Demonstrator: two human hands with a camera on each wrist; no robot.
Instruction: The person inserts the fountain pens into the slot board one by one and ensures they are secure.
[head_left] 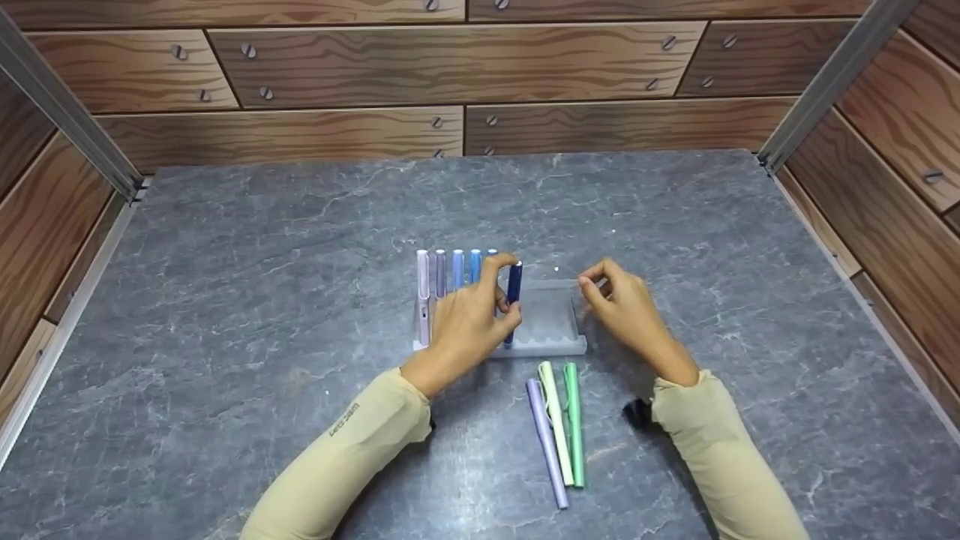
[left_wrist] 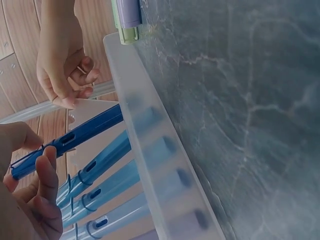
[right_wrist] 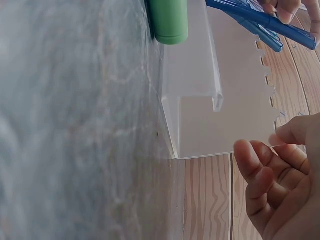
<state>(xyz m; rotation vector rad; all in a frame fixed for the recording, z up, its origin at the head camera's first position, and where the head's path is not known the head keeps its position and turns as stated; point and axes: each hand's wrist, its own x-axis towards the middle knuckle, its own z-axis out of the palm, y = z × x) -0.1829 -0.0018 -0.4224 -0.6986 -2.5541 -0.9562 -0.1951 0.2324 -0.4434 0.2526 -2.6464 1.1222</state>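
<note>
While left hand (head_left: 469,319) pinches dark blue pen (head_left: 514,289) — over tray (head_left: 551,319), right hand (head_left: 626,307) beside.

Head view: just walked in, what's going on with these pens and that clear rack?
A person's left hand grips a dark blue pen over the clear rack, beside five pens already lying in its slots. The right hand hovers at the rack's right end, fingers curled, holding nothing. Three more pens, purple, pale green and green, lie on the grey table in front of the rack.
</note>
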